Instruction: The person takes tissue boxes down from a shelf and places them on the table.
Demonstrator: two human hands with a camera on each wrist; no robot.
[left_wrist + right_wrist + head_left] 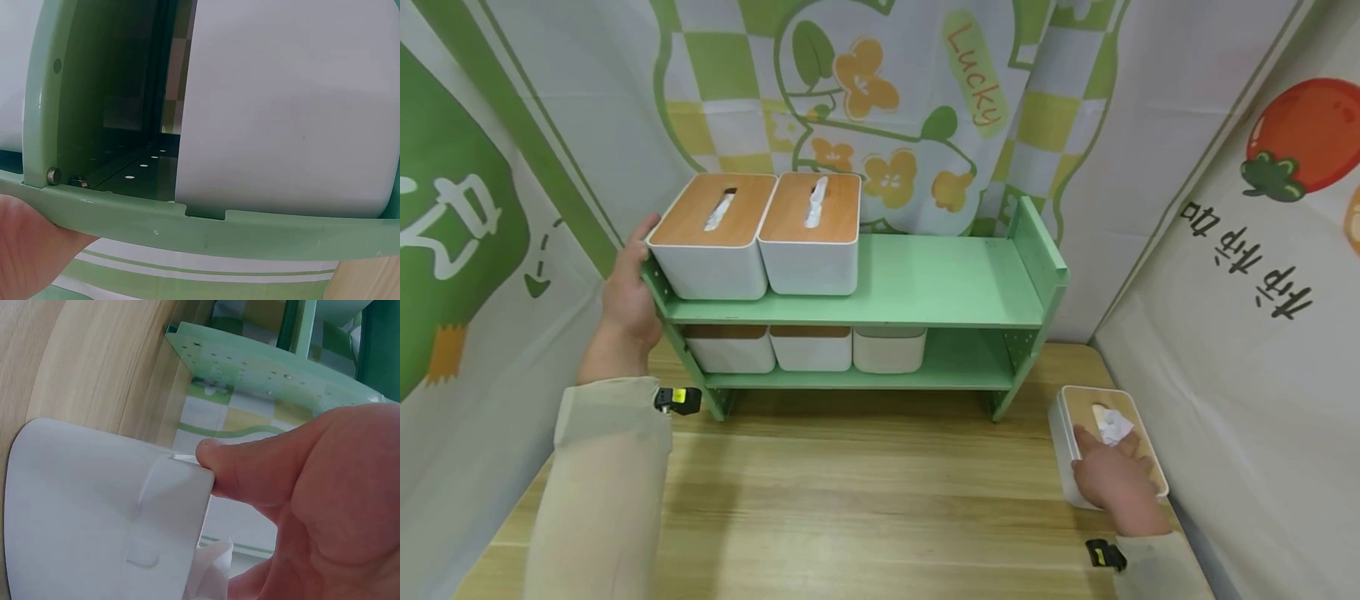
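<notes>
A green two-tier shelf [940, 279] stands at the back of the table. My left hand [631, 304] grips its left side panel [144, 215]; some of the fingers are hidden behind the panel. Two white tissue boxes with wooden lids, a left one [715, 267] and a right one [812, 267], sit side by side on the upper tier, tissue showing in their slots. At the table's right, my right hand [1116, 479] holds another tissue box [1067, 454] from above. Its thumb [215, 453] presses the lid's edge, and the other fingers lie across the top beside the tissue [1112, 425].
On the lower tier are two white boxes with wooden tops, a left one [730, 354] and a middle one [811, 353], and a cream bin [890, 352]. Printed curtains [895, 100] close off the back and sides. The wooden table [850, 500] extends in front of the shelf.
</notes>
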